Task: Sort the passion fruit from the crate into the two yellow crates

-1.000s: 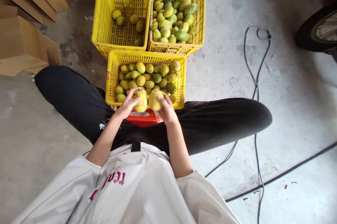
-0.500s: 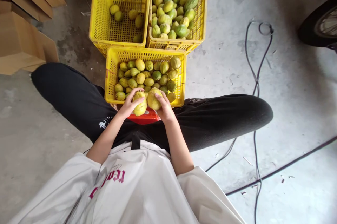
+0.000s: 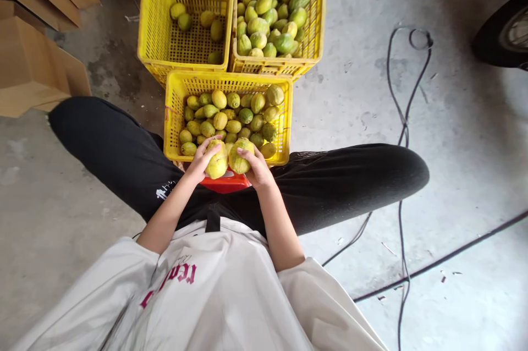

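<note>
My left hand (image 3: 201,160) is closed round a yellow-green fruit (image 3: 218,160), its thumb lying across the near side. A second yellow-green fruit (image 3: 240,156), rounder and faintly striped, is gripped by my right hand (image 3: 259,165). Both fruits are oval and of a kind I cannot name for certain. They are held side by side over the near rim of a low yellow crate (image 3: 285,120). Inside that crate lie many similar fruits (image 3: 220,121), yellow to dark green; my hands hide some of the nearest ones.
Behind stand two taller yellow crates: the left one (image 3: 148,32) holds several fruits, the right one (image 3: 319,26) a heap. Cardboard boxes (image 3: 37,59) are at left. A red surface (image 3: 226,183) shows between my legs. Black cable (image 3: 406,114) and a wheel (image 3: 505,32) are at right.
Both fruits have been turned in my hands, so different sides face up. They stay gripped near the crate's rim. The whole view has shifted slightly.
</note>
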Demonstrator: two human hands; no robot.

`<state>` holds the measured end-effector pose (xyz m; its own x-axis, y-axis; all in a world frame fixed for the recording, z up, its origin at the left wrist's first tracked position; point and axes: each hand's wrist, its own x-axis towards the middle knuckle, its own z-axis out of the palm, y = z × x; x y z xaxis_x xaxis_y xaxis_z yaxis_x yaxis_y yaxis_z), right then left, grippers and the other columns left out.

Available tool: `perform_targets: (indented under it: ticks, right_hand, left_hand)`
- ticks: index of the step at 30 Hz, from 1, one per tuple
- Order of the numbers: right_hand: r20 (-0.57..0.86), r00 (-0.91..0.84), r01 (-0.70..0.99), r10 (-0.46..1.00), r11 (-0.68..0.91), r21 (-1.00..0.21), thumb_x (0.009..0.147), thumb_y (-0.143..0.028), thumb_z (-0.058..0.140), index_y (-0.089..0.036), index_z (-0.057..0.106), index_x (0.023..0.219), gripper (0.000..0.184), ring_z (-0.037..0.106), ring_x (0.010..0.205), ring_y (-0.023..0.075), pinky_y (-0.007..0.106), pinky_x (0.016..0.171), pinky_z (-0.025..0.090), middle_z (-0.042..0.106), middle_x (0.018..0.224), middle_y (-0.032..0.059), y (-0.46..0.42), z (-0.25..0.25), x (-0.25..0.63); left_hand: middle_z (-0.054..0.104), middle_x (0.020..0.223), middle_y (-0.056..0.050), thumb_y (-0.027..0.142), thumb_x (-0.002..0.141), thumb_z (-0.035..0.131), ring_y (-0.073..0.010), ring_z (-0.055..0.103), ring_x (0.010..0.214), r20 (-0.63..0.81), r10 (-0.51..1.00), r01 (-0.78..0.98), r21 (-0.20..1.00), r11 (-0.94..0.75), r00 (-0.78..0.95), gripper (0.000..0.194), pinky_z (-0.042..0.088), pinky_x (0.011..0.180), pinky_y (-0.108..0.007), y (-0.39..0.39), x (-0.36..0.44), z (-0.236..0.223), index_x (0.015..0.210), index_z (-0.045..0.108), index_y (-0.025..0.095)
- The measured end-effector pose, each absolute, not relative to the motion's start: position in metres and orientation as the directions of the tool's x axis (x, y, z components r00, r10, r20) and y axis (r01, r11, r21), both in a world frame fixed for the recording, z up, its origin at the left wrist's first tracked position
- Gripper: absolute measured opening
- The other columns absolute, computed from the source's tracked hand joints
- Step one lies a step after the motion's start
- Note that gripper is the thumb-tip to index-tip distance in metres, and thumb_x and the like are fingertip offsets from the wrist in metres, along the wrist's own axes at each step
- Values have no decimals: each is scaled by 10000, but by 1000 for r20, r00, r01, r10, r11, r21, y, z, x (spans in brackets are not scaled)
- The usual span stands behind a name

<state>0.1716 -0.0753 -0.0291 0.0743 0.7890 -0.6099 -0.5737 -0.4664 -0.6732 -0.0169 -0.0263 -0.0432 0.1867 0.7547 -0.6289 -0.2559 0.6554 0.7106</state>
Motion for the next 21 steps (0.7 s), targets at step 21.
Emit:
perform_targets:
  ticks: [21]
  right_hand:
    - [-724,106,-683,681,-479,-551,744,-380,934,-338,691,1100,433,853,1348,393,500,1014,824,845,1124,-1,-59,-51,176]
  left_hand:
    - [778,863,27,276,832,1036,-169,785,856,-776,630,-333,586,739,33,320,626,779,-240,-11,4,-29,917,729,242]
